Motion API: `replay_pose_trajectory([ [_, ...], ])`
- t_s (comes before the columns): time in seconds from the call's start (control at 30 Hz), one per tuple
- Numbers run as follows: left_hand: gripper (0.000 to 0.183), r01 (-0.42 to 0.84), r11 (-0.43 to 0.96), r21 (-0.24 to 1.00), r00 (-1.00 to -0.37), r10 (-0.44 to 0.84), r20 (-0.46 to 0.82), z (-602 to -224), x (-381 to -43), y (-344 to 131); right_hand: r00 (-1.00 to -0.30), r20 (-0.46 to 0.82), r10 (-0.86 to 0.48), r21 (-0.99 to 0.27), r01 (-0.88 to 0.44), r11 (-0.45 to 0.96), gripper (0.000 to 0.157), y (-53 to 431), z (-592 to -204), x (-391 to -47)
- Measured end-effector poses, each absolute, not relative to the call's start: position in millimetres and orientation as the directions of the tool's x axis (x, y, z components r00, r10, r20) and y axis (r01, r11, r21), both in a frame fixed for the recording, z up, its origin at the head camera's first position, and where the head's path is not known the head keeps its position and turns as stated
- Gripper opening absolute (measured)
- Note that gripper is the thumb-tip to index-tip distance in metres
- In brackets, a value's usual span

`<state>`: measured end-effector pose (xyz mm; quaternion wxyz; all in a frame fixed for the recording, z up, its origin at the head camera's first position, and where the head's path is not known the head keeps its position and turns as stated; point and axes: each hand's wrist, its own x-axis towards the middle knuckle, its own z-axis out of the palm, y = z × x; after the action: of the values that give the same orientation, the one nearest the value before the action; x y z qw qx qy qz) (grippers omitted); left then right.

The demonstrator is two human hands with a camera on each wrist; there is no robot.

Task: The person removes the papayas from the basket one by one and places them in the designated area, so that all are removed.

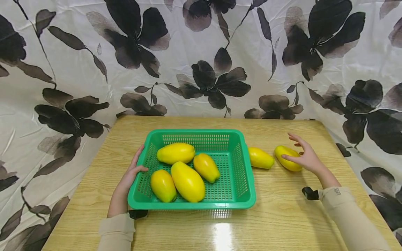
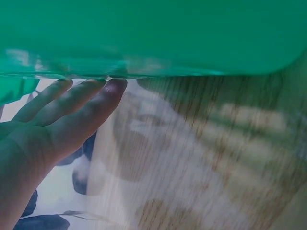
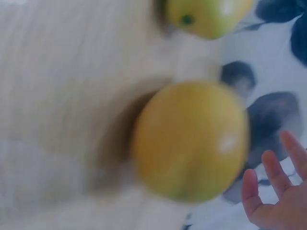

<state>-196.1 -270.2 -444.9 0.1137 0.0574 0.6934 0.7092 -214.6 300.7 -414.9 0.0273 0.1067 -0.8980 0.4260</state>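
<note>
A green plastic basket stands on the table with several yellow papayas inside, among them a large one. At its left side, my left hand holds the rim, thumb over the edge and fingers outside. In the left wrist view those fingers reach up against the rim's underside. My right hand is spread over the rightmost papaya, thumb in front of it and fingers raised behind. The right wrist view shows that papaya beside the hand, blurred; contact is unclear.
Another papaya lies on the table between the basket's right wall and the rightmost papaya. The wooden table ends at the back against a white floral cloth, which also hangs at both sides.
</note>
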Motion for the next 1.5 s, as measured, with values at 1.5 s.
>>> replay_pose_trajectory([
  [1.5, 0.083, -0.084, -0.017, 0.996, -0.968, 0.24, -0.078, -445, -195, -270, -0.701, 0.339, -0.627, -0.739, -0.611, 0.284, 0.081, 92, -337, -249],
])
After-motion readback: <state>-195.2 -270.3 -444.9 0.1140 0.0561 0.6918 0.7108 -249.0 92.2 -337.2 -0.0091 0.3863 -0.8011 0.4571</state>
